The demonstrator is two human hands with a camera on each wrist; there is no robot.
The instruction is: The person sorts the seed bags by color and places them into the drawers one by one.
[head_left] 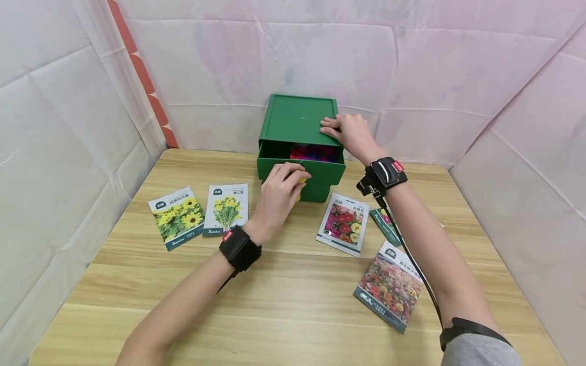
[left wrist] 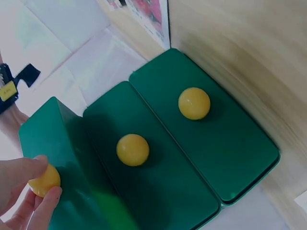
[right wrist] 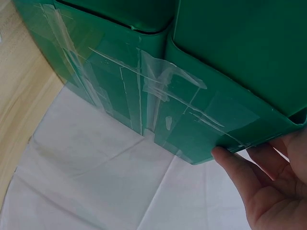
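Left grip: the left hand (head_left: 279, 195) pinches the round yellow knob (left wrist: 44, 180) of the top drawer (head_left: 299, 170) between thumb and curled fingers, as the left wrist view shows. That drawer belongs to a small green plastic chest of drawers (head_left: 297, 119) standing at the far middle of the light wooden worktop (head_left: 284, 305), close to the draped white backdrop (head_left: 412, 71). The drawer stands pulled partly out, and pink and red contents of uncertain kind show in the gap beneath the chest's top. Two further yellow knobs (left wrist: 132, 149) (left wrist: 194, 103) sit on the drawer fronts below, both untouched.

Right grip: the right hand (head_left: 350, 133) lies on the right front edge of the chest's top, fingers lightly bent over the rim, pressing rather than enclosing. Its placement appears meant to steady the light chest against the pull on the drawer. The right wrist view shows clear tape (right wrist: 158, 86) strips across the chest's green side wall.

Surroundings: flat paper seed packets lie spread face up in front of the chest. Two sunflower packets (head_left: 177, 217) (head_left: 226, 209) lie left of the left hand; a red-flower packet (head_left: 343, 222), a partly hidden green packet (head_left: 384, 226) and a mixed-flower packet (head_left: 390, 287) lie to its right, near the right forearm. Both wrists carry black camera bands.
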